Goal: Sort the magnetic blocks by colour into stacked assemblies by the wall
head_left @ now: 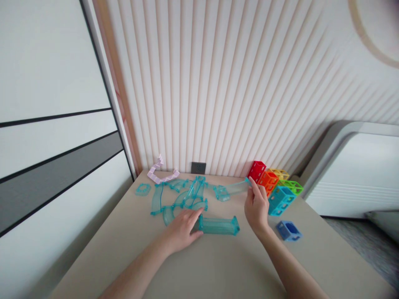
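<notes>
- White cabinet (56,62) with black trim and a grey band, at the far left.
- Pale counter (109,241), carrying all the toy pieces.
- Small teal openwork frame (143,189), near the counter's left back corner.
- Lavender chain of blocks (155,177), bent into an open C by the back edge.
- Teal translucent curved track piece (157,198), at the left of a loose cluster of similar track segments, some overlapping in view.
- Left hand (183,228), palm down at the front of that cluster, its thumb and fingers parted about the left end of a teal tube; whether they grip it or only rest there, I cannot tell.
- Black wall socket (198,167), low on the fluted wall panel (199,83) behind the counter.
- The teal tube (218,226), lying crosswise in front of the cluster, its flared end to the right.
- Short teal connector (222,192), behind the tube, at the left end of a straight track.
- Straight translucent track (237,188), running from the connector to the right hand.
- Right hand (257,203), thumb and fingers pinched on the straight track's right end.
- Red (257,169), orange (268,181), light-blue (281,200), yellow (279,173) and green (294,188) block frames, grouped just beyond the right hand.
- Blue block (289,231) with a round opening, apart from the group, beside the right forearm.
- Pale headboard (358,166), at the far right.
</notes>
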`<action>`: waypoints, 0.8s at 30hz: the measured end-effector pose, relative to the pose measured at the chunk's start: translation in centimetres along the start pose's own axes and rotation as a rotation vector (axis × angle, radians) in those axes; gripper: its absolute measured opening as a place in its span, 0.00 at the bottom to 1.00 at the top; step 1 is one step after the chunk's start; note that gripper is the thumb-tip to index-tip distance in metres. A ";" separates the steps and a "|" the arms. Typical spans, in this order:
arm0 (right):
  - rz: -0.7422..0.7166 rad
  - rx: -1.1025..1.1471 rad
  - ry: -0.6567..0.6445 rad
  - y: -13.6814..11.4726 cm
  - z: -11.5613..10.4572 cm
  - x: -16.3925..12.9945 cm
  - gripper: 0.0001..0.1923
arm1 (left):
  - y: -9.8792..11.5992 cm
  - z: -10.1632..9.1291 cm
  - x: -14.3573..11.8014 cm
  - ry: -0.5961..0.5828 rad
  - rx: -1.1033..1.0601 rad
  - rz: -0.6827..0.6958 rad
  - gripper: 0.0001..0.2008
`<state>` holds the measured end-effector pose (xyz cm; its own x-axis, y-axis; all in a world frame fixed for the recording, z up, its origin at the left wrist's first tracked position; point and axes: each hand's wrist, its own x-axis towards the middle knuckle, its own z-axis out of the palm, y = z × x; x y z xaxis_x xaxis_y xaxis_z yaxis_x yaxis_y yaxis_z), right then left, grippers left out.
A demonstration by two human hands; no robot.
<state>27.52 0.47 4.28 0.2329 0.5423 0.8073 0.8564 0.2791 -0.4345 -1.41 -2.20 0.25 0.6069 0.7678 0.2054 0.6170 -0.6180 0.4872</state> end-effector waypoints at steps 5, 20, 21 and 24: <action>0.063 0.061 -0.046 -0.4 -0.6 -3.0 0.19 | -0.1 0.0 -0.1 0.025 -0.015 0.020 0.37; 0.027 0.196 -0.190 -3.2 -1.9 -6.0 0.21 | 0.8 -0.1 -0.4 0.339 -0.237 0.121 0.26; 0.019 0.201 -0.209 -3.1 -2.1 -6.1 0.21 | 0.9 0.0 -0.4 0.345 -0.239 0.107 0.26; -0.009 0.242 -0.327 -2.1 -2.7 -6.2 0.21 | 1.0 -0.2 -0.3 0.352 -0.217 0.068 0.27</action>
<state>25.53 -5.61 1.23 0.0333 0.7514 0.6590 0.7157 0.4423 -0.5404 -1.08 -3.02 0.78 0.4107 0.7609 0.5024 0.4388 -0.6480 0.6226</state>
